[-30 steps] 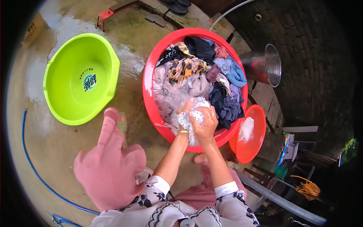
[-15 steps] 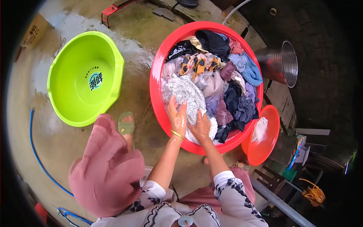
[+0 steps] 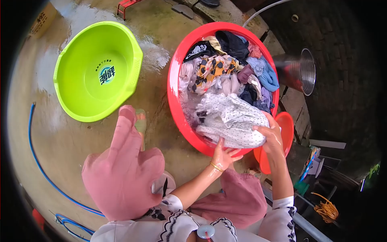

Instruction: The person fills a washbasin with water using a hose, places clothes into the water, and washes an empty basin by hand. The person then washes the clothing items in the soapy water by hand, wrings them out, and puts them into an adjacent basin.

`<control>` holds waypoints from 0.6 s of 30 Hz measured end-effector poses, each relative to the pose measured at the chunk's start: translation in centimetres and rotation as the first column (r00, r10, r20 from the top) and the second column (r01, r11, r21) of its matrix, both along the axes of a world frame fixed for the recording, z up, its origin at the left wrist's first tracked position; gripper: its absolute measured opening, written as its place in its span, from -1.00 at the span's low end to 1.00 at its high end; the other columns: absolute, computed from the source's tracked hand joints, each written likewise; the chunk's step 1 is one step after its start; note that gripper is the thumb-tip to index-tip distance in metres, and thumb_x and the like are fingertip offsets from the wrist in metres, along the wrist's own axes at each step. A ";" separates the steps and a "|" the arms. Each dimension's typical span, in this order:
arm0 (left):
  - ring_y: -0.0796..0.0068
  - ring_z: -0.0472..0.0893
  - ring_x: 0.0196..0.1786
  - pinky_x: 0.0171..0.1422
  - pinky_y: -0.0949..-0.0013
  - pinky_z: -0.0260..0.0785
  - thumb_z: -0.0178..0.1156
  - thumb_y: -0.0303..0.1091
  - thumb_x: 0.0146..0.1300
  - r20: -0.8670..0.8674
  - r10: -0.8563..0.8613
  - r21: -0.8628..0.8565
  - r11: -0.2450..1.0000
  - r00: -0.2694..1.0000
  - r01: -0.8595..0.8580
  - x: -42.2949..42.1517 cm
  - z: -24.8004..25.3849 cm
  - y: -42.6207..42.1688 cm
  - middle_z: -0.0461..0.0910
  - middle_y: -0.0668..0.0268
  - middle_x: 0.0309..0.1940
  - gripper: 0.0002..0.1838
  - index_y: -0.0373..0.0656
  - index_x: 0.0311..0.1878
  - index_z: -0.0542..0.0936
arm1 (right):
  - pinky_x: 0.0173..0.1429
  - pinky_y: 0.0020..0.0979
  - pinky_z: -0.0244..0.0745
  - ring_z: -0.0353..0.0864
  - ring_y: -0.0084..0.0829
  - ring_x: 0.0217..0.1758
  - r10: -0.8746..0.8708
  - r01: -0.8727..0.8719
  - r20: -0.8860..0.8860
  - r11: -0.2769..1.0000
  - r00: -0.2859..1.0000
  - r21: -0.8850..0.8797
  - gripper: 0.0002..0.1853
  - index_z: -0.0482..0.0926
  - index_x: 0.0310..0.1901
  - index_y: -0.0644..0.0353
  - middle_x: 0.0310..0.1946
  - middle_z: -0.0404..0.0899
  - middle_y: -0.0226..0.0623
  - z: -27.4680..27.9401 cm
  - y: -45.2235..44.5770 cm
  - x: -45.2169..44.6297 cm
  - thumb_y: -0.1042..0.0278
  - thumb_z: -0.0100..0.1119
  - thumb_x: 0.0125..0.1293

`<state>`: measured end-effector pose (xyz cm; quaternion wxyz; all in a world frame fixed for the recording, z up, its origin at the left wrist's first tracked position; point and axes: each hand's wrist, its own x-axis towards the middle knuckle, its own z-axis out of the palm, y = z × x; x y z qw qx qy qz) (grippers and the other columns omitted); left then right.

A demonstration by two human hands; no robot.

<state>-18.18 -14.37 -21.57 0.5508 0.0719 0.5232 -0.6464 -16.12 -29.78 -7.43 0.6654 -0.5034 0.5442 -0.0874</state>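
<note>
A white cloth with small dark dots (image 3: pixel 236 121) lies over the near side of a big red tub (image 3: pixel 174 88), above wet clothes of many colours. My right hand (image 3: pixel 271 132) grips the cloth's right end, thumb on top. Below the cloth's near edge, at the tub's rim, is my left hand (image 3: pixel 224 155), fingers spread and touching the cloth. Beside it in the tub are a yellow-and-black patterned cloth (image 3: pixel 215 68) and some water with suds.
A green basin (image 3: pixel 90 76) stands on the wet floor at the left. A metal bucket (image 3: pixel 296 70) and a smaller orange-red basin (image 3: pixel 285 129) are right of the tub. A blue hose (image 3: pixel 38 161) curves along the far left.
The dotted cloth, bunched between both hands and then laid down in the tub, is now spread toward the right. My right hand has moved right and taken hold of its end.
</note>
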 end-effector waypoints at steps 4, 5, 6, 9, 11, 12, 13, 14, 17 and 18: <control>0.14 0.26 0.30 0.37 -0.06 0.04 0.10 0.03 0.23 -0.066 0.513 -0.283 0.813 0.856 -0.509 2.5 2.2 -1.8 0.20 0.25 0.31 -0.35 -0.03 0.32 0.21 | 0.15 -0.36 0.37 0.50 -0.33 0.05 -0.091 0.099 0.124 0.993 0.988 -0.059 -0.39 0.30 0.13 0.37 -0.02 0.49 -0.12 8.6 1.4 -1.5 0.60 0.15 -0.06; 0.16 0.30 0.27 0.36 0.02 0.07 0.13 -0.07 0.23 0.068 0.452 -0.256 0.870 0.890 -0.422 3.0 2.5 -2.2 0.29 0.24 0.25 -0.40 -0.09 0.28 0.26 | 0.15 -0.36 0.37 0.50 -0.33 0.05 -0.087 0.095 0.122 0.993 0.989 -0.067 -0.39 0.30 0.13 0.37 -0.02 0.49 -0.12 9.1 1.6 -2.0 0.60 0.15 -0.06; 0.18 0.34 0.24 0.36 0.11 0.11 0.15 -0.16 0.23 0.198 0.376 -0.214 0.918 0.905 -0.335 3.3 2.6 -2.5 0.37 0.23 0.18 -0.45 -0.15 0.24 0.30 | 0.21 -0.33 0.32 0.47 -0.30 0.10 -0.124 0.133 0.117 0.988 0.985 -0.075 -0.37 0.26 0.17 0.40 0.03 0.46 -0.09 9.3 1.9 -2.6 0.58 0.15 -0.03; 0.27 0.39 0.18 0.32 0.20 0.16 0.13 -0.34 0.23 0.373 0.320 -0.132 0.947 0.871 -0.292 3.8 -1.0 -3.1 0.43 0.21 0.11 -0.53 -0.26 0.19 0.34 | 0.24 -0.34 0.29 0.44 -0.31 0.14 -0.092 0.098 0.064 0.990 0.994 -0.098 -0.34 0.22 0.21 0.34 0.07 0.43 -0.11 6.5 2.5 -2.9 0.49 0.22 0.02; 0.32 0.34 0.22 0.31 0.24 0.13 0.09 -0.35 0.24 0.551 0.255 -0.051 0.961 0.795 -0.273 5.3 -3.5 -2.7 0.38 0.19 0.15 -0.49 -0.29 0.24 0.26 | 0.21 -0.38 0.28 0.43 -0.34 0.13 0.001 -0.009 -0.064 0.992 0.998 -0.128 -0.30 0.24 0.21 0.30 0.05 0.43 -0.15 1.1 2.8 -2.4 0.50 0.26 -0.05; 0.34 0.30 0.24 0.32 0.26 0.10 0.08 -0.34 0.25 0.606 0.231 -0.005 0.958 0.761 -0.286 6.4 -4.2 -2.2 0.35 0.19 0.17 -0.45 -0.30 0.26 0.21 | 0.20 -0.39 0.28 0.43 -0.35 0.12 0.060 -0.082 -0.147 0.985 0.987 -0.151 -0.27 0.25 0.21 0.27 0.04 0.43 -0.16 -3.3 2.6 -2.8 0.51 0.27 -0.09; 0.35 0.23 0.29 0.34 0.31 0.03 0.08 -0.30 0.24 0.660 0.035 0.145 0.974 0.750 -0.173 7.1 -4.8 -1.5 0.28 0.18 0.23 -0.34 -0.33 0.33 0.08 | 0.21 -0.39 0.27 0.41 -0.33 0.13 0.092 -0.111 -0.134 0.984 0.987 -0.142 -0.27 0.25 0.20 0.28 0.05 0.42 -0.13 -7.8 2.5 -2.7 0.52 0.26 -0.11; 0.33 0.19 0.31 0.36 0.31 -0.01 0.09 -0.27 0.24 0.668 -0.193 0.321 0.946 0.718 -0.044 8.1 -3.4 -0.9 0.22 0.14 0.26 -0.29 -0.31 0.36 0.01 | 0.21 -0.39 0.26 0.40 -0.32 0.15 0.125 -0.141 -0.122 0.981 0.985 -0.132 -0.26 0.26 0.20 0.29 0.06 0.42 -0.11 -12.3 2.6 -2.6 0.54 0.26 -0.14; 0.47 0.36 0.11 0.14 0.41 0.11 0.10 -0.22 0.21 0.749 -0.284 0.379 0.925 0.599 -0.035 6.3 -5.5 0.1 0.35 0.29 0.13 -0.28 -0.06 0.39 0.04 | 0.17 -0.30 0.29 0.38 -0.10 0.15 0.293 -0.540 -0.526 0.734 0.799 -0.411 -0.32 0.27 0.17 0.31 0.05 0.40 0.10 -23.6 4.1 -2.6 0.48 0.22 -0.08; 0.50 0.34 0.09 0.12 0.40 0.11 0.10 -0.22 0.20 0.767 -0.309 0.383 0.924 0.563 -0.014 5.7 -5.9 0.2 0.34 0.29 0.13 -0.28 -0.06 0.39 0.05 | 0.15 -0.26 0.29 0.37 -0.03 0.16 0.316 -0.622 -0.612 0.682 0.725 -0.385 -0.34 0.28 0.16 0.31 0.04 0.39 0.16 -25.7 4.7 -2.0 0.46 0.21 -0.06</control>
